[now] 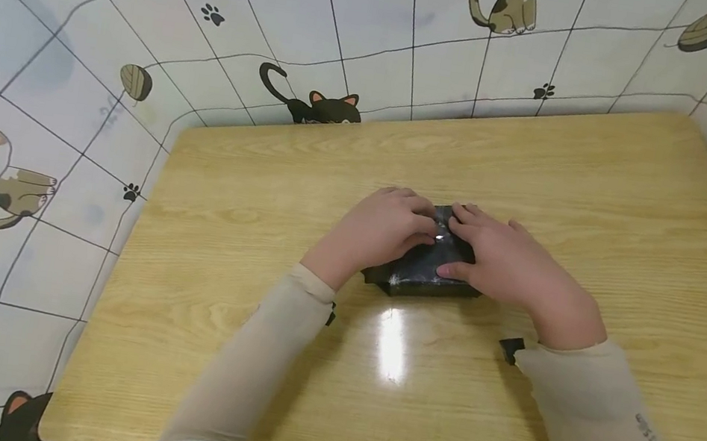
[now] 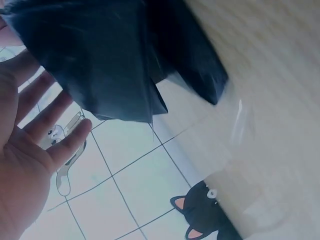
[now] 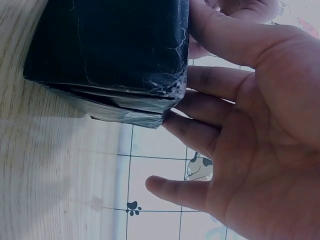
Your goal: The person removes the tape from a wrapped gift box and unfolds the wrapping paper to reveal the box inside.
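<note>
A box-shaped package wrapped in shiny black plastic (image 1: 422, 266) lies on the wooden table. My left hand (image 1: 386, 229) rests over its top left part, fingers loosely bent and touching the plastic. From the other side, my right hand (image 1: 504, 257) lies on the top with its fingers extended and its thumb nearer me. In the left wrist view, the black wrapping (image 2: 100, 60) has loose, folded flaps at the end. The right wrist view shows creased, whitish wear on a corner of the package (image 3: 120, 45), with straight fingers against its top edge.
The wooden table (image 1: 218, 269) meets walls printed with cats and grid lines (image 1: 379, 36) at the back and both sides. Small black pieces show beside the right sleeve (image 1: 599, 406) and the left sleeve (image 1: 268, 344). Light reflects off the tabletop before the package.
</note>
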Demonstrator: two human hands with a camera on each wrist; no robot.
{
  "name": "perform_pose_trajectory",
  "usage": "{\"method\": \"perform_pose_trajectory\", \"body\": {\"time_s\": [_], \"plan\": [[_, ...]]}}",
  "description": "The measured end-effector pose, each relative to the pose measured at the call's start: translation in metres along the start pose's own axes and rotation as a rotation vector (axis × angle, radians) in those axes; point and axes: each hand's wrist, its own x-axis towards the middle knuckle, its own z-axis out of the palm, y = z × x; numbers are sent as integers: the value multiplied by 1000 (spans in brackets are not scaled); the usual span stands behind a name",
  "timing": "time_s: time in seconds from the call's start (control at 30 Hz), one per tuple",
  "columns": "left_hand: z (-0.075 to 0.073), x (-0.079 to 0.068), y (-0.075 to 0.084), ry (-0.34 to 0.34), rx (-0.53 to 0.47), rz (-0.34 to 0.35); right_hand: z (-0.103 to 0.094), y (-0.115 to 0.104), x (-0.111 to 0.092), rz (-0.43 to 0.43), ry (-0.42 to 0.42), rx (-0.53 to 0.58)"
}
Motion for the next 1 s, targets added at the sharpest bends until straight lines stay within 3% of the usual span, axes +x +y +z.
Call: {"method": "perform_pose_trajectory", "body": {"time_s": [0.3,1.0], "plan": [[-3,-1,-3,23,176,96,0,-1,0,-14,19,-9],[0,2,-3,43,258,143,0,1,0,-5,-2,2]]}}
